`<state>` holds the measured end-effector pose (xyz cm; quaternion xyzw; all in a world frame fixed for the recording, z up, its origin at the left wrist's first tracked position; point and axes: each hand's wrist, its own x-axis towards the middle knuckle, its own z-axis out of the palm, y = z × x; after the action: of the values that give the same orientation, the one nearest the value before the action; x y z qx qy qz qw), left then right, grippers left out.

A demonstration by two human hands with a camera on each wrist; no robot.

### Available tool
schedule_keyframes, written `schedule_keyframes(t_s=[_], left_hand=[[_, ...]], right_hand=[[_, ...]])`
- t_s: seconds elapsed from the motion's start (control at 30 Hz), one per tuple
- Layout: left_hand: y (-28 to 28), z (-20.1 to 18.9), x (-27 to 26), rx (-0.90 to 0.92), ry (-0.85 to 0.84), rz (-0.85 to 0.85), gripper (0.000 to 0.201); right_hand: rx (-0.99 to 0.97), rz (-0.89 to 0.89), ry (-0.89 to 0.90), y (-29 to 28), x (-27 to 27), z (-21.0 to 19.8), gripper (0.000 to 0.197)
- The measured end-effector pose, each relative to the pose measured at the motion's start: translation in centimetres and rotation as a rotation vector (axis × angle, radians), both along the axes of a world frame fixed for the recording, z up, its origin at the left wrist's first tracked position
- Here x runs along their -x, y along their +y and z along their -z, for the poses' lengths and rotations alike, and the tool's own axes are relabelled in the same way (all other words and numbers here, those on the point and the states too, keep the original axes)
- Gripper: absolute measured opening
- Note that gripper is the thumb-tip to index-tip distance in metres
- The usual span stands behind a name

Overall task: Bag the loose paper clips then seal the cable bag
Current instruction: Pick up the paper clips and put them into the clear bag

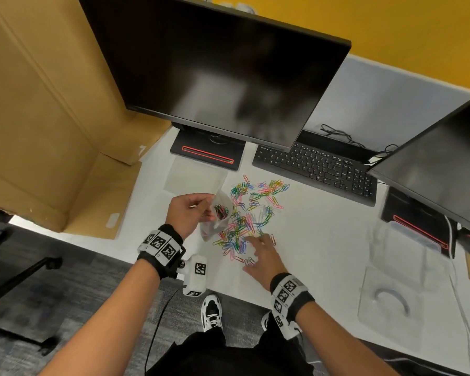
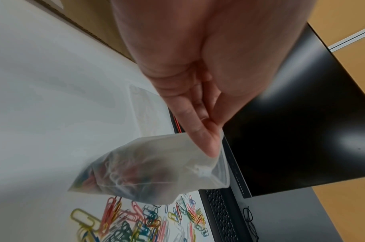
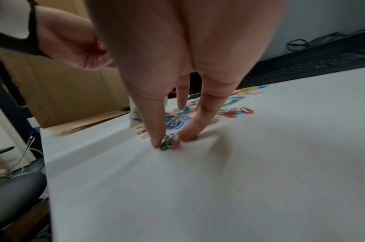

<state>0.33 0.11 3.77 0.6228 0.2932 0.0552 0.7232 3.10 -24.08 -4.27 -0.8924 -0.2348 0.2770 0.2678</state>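
Counts on the counter (image 1: 323,253)

Two hands: the left hand (image 1: 186,213) and the right hand (image 1: 261,256). Three clear plastic bags: one bag with clips (image 1: 219,218) at the left hand, one flat empty bag (image 1: 194,176) farther back, one cable bag (image 1: 391,299) at the near right. Two dark monitors, the large monitor (image 1: 215,66) far and the second monitor (image 1: 440,169) right. One keyboard (image 1: 318,169). One cardboard box (image 1: 38,118), left. The loose paper clips (image 1: 251,210) are too many to count.

Paper clips (image 1: 251,213) lie on the desk (image 1: 323,240) before the keyboard (image 1: 316,169).
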Motion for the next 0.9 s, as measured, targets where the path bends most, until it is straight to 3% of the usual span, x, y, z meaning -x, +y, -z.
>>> schedule_keyframes(t_s=[0.23,0.37,0.53,0.67,0.77,0.9], left_hand=[[0.2,-0.1,0.3,0.016,0.002,-0.010,0.018],[0.1,0.0,0.4,0.023,0.008,0.002,0.017],[-0.2,0.3,0.0,0.029,0.008,0.020,0.016],[-0.6,0.4,-0.4,0.015,0.019,0.041,0.016],[-1.2,0.3,-0.8,0.000,0.030,0.046,0.015],[-1.7,0.4,-1.4,-0.014,0.044,0.061,0.013]], right_hand=[[0.178,-0.391,-0.424,3.7,-0.7,0.6,0.065],[0.204,-0.347,-0.451,3.1,-2.6,1.1,0.029],[-0.122,0.222,-0.209,1.9,-4.7,-1.1,0.009],[-0.464,0.706,0.204,1.8,-6.1,-4.6,0.014],[-0.805,0.797,0.511,3.1,-6.1,-7.8,0.017],[-0.880,0.715,0.606,5.5,-5.7,-10.4,0.018]])
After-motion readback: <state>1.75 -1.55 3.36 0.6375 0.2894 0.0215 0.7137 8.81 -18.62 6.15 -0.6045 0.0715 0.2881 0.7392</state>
